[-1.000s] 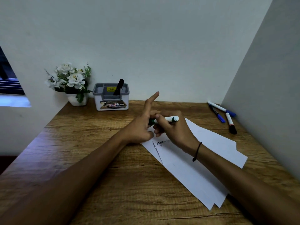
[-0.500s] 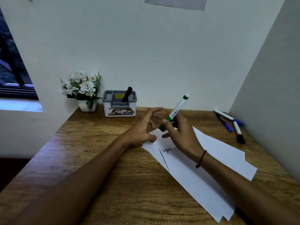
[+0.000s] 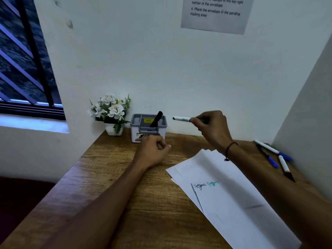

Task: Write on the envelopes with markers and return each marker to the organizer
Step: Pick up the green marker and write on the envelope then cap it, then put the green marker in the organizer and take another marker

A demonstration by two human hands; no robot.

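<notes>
My right hand grips a green-and-white marker, held level in the air with its white end pointing left toward the grey organizer. The organizer stands against the back wall with a black marker upright in it. My left hand rests on the desk just in front of the organizer, fingers curled, holding nothing that shows. White envelopes lie fanned on the desk; the top one bears black and green writing.
A white pot of flowers stands left of the organizer. Three markers lie loose at the desk's right, near the side wall. A printed notice hangs on the back wall. A barred window is at left.
My right hand lifted the green marker off the envelopes and carried it up and back toward the organizer. My left hand let go of the marker and curled in front of the organizer. The view tilted up.
</notes>
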